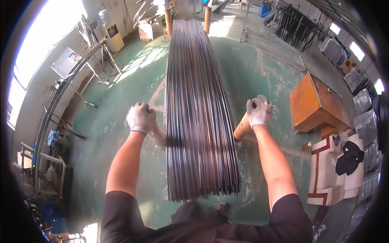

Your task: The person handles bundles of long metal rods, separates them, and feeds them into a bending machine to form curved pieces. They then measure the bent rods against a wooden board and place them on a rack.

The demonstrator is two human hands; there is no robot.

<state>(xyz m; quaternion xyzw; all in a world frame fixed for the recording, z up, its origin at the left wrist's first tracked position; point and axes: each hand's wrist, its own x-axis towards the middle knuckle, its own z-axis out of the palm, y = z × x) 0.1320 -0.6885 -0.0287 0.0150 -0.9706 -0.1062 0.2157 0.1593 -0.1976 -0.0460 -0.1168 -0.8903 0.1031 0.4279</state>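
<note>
Running straight from near to far, a long bundle of shiny metal rods (198, 101) lies between the gloved left hand (141, 117), clasping a pale post (157, 136), and the gloved right hand (259, 110), clasping a brown post (242, 127).

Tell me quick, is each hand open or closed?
Left hand: closed on the pale post.
Right hand: closed on the brown post.

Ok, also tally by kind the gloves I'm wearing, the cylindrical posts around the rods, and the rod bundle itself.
White-and-grey knitted gloves: 2
Brown cylindrical posts: 3
Pale cylindrical post: 1
Bundle of long, dark, shiny rods: 1 (single rods too dense to count)
Total: 7
</note>
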